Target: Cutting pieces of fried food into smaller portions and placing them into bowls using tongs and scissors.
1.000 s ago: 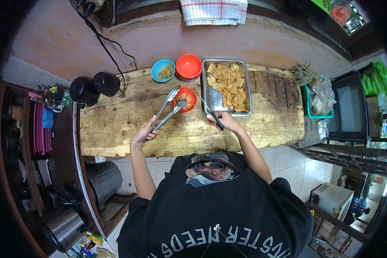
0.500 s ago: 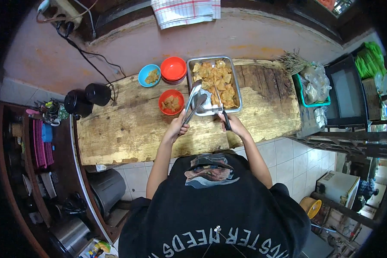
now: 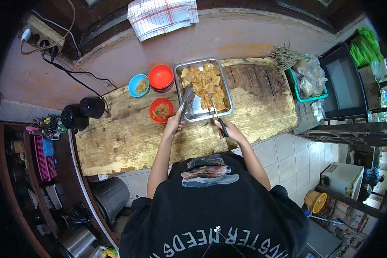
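My left hand point(image 3: 173, 124) is closed around metal tongs point(image 3: 185, 103), whose tips reach over the left side of a metal tray point(image 3: 228, 94). A knife point(image 3: 222, 125) with a black handle is gripped in my right hand point(image 3: 231, 132). Its blade points away from me into the orange-brown food pieces point(image 3: 204, 79) that cover much of the tray. Bare metal shows at the tray's near left part. Just left of the tongs, a red bowl point(image 3: 152, 115) holds some of the same food. Whether the tongs pinch a piece I cannot tell.
Behind that bowl are a blue bowl point(image 3: 133, 90) with food and a stack of red bowls point(image 3: 161, 76). Black containers point(image 3: 75, 117) stand at the left end of the wooden table point(image 3: 116, 142). A green basket point(image 3: 309, 98) with plastic bags is at the right.
The tongs have swung away from me, their arms drawn closer together, over the tray's left side. The knife stays over the food. The whole view has shifted a little.
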A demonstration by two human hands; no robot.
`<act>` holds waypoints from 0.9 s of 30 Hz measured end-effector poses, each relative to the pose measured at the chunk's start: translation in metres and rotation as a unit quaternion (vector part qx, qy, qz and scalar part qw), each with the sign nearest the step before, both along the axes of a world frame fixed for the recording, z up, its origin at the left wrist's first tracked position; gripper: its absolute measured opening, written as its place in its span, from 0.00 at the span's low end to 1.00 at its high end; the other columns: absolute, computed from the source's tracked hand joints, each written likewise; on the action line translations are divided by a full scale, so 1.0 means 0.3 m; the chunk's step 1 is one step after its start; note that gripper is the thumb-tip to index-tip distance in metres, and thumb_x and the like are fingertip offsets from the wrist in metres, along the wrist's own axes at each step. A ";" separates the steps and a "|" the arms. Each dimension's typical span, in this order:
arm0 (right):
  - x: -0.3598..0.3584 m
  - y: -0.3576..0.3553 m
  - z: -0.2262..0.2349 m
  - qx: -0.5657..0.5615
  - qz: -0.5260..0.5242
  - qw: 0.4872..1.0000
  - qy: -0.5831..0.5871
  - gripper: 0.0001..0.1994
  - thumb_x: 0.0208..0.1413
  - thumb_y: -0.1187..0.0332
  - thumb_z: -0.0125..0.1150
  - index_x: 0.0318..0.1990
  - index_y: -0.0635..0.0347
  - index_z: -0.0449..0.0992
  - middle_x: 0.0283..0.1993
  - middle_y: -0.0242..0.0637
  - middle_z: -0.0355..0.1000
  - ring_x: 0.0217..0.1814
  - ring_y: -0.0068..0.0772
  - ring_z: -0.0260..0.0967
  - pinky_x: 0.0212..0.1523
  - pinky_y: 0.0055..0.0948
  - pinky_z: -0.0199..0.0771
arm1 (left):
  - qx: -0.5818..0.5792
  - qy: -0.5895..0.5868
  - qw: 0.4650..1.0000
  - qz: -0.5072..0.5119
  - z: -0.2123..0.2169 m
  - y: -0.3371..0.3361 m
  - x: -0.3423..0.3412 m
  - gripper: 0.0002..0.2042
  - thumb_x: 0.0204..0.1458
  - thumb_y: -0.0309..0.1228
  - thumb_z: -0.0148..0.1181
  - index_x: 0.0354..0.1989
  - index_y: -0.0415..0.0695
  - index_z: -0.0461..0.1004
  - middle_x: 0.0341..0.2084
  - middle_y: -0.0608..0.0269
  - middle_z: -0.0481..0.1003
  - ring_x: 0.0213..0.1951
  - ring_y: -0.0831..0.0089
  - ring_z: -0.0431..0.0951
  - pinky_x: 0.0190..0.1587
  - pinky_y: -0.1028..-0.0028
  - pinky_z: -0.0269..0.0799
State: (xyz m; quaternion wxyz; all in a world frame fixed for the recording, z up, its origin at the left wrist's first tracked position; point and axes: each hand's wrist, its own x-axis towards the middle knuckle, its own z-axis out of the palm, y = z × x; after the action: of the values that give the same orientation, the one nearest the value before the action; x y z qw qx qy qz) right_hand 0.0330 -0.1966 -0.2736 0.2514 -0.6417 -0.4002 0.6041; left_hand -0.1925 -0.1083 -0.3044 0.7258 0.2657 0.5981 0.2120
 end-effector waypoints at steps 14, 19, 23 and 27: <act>-0.003 0.066 -0.038 -0.003 -0.005 1.000 0.020 0.26 0.43 0.43 0.49 0.20 0.63 0.66 0.11 0.30 0.61 0.13 0.19 0.61 0.16 0.18 0.61 | 0.048 0.057 0.997 -0.015 -0.013 0.005 -0.019 0.16 0.47 0.46 0.48 0.22 0.45 0.69 0.10 0.69 0.65 0.09 0.86 0.59 0.10 0.86 0.50; 0.020 0.072 -0.047 -0.008 0.011 1.000 0.010 0.27 0.41 0.42 0.50 0.20 0.63 0.67 0.11 0.30 0.61 0.13 0.19 0.61 0.15 0.18 0.60 | 0.086 0.042 0.994 -0.050 0.066 -0.034 -0.047 0.15 0.48 0.45 0.47 0.22 0.46 0.68 0.09 0.72 0.62 0.09 0.88 0.56 0.10 0.87 0.47; 0.041 0.079 0.007 0.035 0.070 0.996 -0.044 0.28 0.39 0.40 0.50 0.21 0.62 0.68 0.12 0.29 0.61 0.14 0.19 0.60 0.15 0.17 0.59 | 0.091 0.051 0.984 -0.145 0.100 -0.054 -0.189 0.14 0.50 0.43 0.44 0.34 0.48 0.69 0.10 0.73 0.61 0.10 0.89 0.53 0.11 0.88 0.43; 0.061 0.090 0.019 0.050 0.121 0.988 -0.077 0.27 0.39 0.40 0.50 0.21 0.61 0.67 0.14 0.30 0.61 0.16 0.18 0.59 0.17 0.17 0.58 | 0.115 0.058 0.973 -0.192 0.170 -0.099 -0.302 0.17 0.50 0.44 0.43 0.44 0.49 0.66 0.10 0.75 0.57 0.11 0.90 0.51 0.11 0.88 0.43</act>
State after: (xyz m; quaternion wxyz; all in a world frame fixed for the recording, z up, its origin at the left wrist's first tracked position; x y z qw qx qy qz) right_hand 0.0512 -0.1696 -0.2679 0.1767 -0.6195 -0.5226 0.5585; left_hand -0.2832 -0.1381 -0.2535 0.6814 0.4693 0.5485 0.1207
